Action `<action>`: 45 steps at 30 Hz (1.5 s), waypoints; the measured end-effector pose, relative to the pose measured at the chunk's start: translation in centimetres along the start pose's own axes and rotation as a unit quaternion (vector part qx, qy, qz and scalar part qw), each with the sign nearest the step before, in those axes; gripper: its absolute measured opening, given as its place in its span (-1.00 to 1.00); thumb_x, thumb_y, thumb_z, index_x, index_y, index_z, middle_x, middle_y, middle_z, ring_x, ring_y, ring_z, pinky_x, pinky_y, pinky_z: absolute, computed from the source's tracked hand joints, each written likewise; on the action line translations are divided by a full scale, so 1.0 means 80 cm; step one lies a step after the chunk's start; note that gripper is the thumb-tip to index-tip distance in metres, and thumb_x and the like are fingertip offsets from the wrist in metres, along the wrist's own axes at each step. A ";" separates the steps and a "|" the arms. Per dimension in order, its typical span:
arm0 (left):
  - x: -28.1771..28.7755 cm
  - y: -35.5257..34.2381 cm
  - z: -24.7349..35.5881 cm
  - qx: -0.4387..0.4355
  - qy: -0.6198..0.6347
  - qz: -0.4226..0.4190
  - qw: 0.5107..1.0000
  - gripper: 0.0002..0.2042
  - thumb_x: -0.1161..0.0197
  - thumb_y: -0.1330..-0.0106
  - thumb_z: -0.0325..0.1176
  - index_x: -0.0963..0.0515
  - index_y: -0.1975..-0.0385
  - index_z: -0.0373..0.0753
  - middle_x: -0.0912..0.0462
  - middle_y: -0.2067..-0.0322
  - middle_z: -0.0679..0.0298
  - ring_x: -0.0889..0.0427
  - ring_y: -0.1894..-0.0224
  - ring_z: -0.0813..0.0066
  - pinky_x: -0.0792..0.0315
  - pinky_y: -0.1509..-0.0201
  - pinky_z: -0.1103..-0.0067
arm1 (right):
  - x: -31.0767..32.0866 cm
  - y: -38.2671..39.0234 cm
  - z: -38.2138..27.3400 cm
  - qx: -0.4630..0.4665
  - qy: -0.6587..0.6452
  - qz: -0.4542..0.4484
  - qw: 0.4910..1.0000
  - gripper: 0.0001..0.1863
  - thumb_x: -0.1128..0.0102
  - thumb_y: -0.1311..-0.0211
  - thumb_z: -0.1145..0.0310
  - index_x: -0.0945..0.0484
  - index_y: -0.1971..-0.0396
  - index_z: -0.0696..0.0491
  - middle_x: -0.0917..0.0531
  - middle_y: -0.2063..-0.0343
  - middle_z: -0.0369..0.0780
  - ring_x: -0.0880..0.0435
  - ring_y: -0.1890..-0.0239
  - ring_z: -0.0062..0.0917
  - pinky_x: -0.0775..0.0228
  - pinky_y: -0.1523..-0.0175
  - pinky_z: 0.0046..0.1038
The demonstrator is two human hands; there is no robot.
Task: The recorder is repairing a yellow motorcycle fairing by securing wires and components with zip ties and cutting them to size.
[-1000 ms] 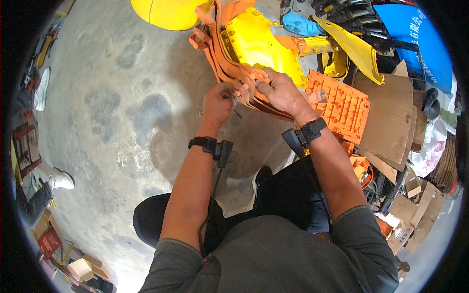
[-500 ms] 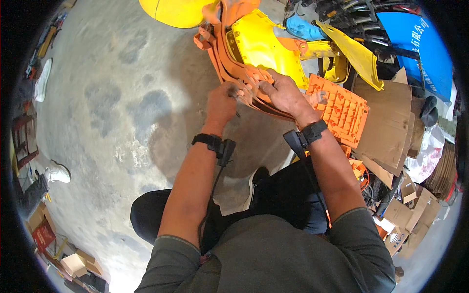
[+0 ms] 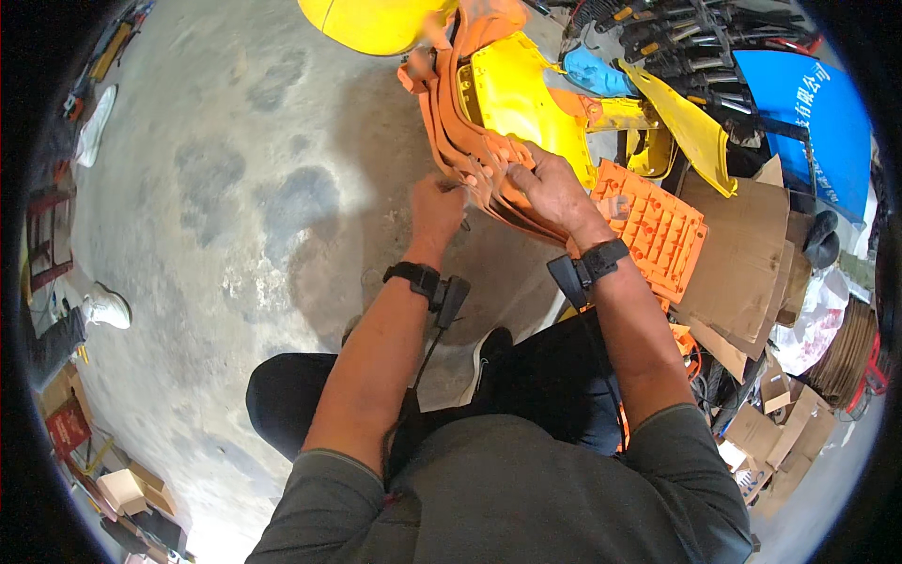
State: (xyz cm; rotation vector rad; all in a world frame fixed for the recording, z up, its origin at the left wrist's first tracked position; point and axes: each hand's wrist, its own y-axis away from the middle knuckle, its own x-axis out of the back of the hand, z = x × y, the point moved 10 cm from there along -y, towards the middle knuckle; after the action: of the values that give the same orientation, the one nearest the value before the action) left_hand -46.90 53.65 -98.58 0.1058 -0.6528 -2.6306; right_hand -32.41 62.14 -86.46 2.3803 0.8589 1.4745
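Note:
Several curved orange plastic panels (image 3: 449, 127) are stacked together, with small tabs along their near edge. My right hand (image 3: 556, 193) is closed round the near right end of the stack, thumb on top. My left hand (image 3: 436, 212) is closed in a fist right beside the stack's near left edge. A small dark metallic tip pokes out under that fist; what it belongs to is hidden. Against the stack's right side lies a yellow plastic shell (image 3: 521, 94). A strap with a black device sits on each of my wrists.
Right of my hands lies an orange ribbed plate (image 3: 648, 226) beside cardboard sheets (image 3: 738, 254). Beyond are a yellow panel (image 3: 691, 132), a blue board (image 3: 803, 122) and dark tools. A yellow rounded part (image 3: 366, 23) is at the far edge. Someone's white shoe (image 3: 106, 306) stands at left.
The whole view has shifted a little, so the panels appear slightly further right and lower. My left fist has drawn slightly back from the panel edge. My right hand keeps its grip.

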 end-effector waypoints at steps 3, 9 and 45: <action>-0.013 0.000 -0.014 0.085 -0.006 -0.072 0.994 -0.83 -0.21 -0.21 -0.43 -0.57 0.37 -0.46 -0.63 0.46 0.10 -0.64 0.47 0.43 -0.57 0.41 0.53 | 0.000 -0.002 0.005 0.007 -0.017 0.008 1.000 -0.43 -0.10 -0.29 0.16 -0.34 -0.21 0.16 -0.62 0.16 0.12 -0.60 0.05 -0.11 -0.35 -0.11 -0.29; -0.015 -0.004 -0.016 0.111 0.024 -0.059 0.992 -0.69 -0.18 -0.29 -0.24 -0.61 0.51 -0.41 -0.62 0.53 0.20 -0.61 0.54 0.48 -0.53 0.44 0.58 | -0.001 -0.005 0.003 0.048 -0.029 0.024 0.998 -0.44 -0.09 -0.27 0.21 -0.34 -0.21 0.15 -0.58 0.05 0.12 -0.54 -0.06 -0.11 -0.30 -0.20 -0.31; -0.016 0.007 0.014 0.043 0.009 -0.034 0.998 -0.84 -0.34 0.00 -0.43 -0.62 0.50 -0.42 -0.61 0.55 0.15 -0.55 0.51 0.41 -0.40 0.40 0.45 | -0.006 0.051 0.045 0.000 -0.126 0.164 0.979 -0.65 -0.16 -0.25 0.40 -0.47 -0.02 0.12 -0.64 0.25 0.00 -0.65 0.15 -0.24 -0.45 0.06 -0.38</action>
State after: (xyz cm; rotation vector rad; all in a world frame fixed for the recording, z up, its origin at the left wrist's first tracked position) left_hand -45.71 54.20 -97.35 0.1792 -0.7698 -2.6633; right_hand -27.94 59.03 -86.62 2.7312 0.4245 1.2288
